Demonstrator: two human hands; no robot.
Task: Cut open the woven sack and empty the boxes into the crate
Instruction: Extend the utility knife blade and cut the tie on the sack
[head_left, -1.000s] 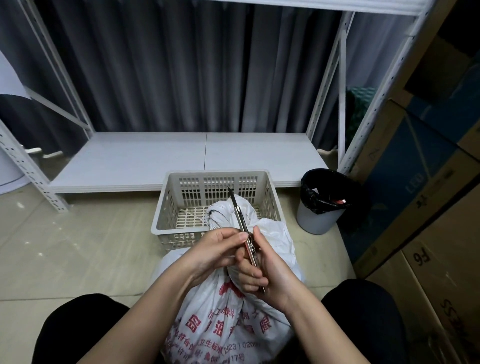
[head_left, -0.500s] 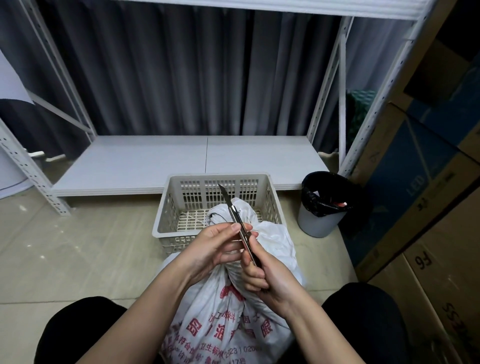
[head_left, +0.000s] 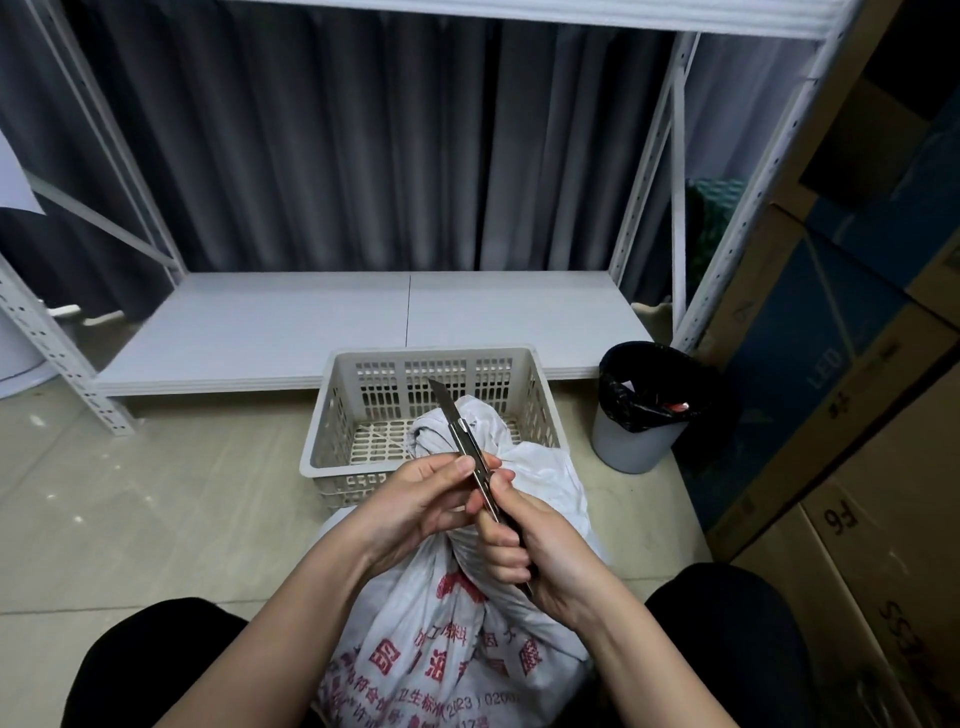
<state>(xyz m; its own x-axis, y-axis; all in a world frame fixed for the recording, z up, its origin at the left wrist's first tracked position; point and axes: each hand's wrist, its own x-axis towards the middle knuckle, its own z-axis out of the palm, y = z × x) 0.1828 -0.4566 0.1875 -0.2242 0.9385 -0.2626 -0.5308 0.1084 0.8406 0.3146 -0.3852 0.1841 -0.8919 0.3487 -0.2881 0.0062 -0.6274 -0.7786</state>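
A white woven sack (head_left: 457, 639) with red print stands between my knees, its neck tied in a knot (head_left: 447, 426) that leans over the crate. My right hand (head_left: 535, 545) grips the handle of a metal utility knife (head_left: 470, 457), blade out and pointing up and away. My left hand (head_left: 415, 504) pinches the knife's body near the slider with thumb and fingers. The beige slotted plastic crate (head_left: 332, 441) sits on the floor just beyond the sack, nothing in it that I can see. The boxes are hidden inside the sack.
A low white shelf board (head_left: 363, 322) of a metal rack lies behind the crate. A grey bin with a black liner (head_left: 639, 410) stands at the right. Large cardboard cartons (head_left: 857, 415) stack along the right side. Tiled floor (head_left: 156, 493) spreads to the left.
The blade now sticks out further from the knife. Both hands have stayed together above the sack's neck, with the knife tip tilted slightly more to the left.
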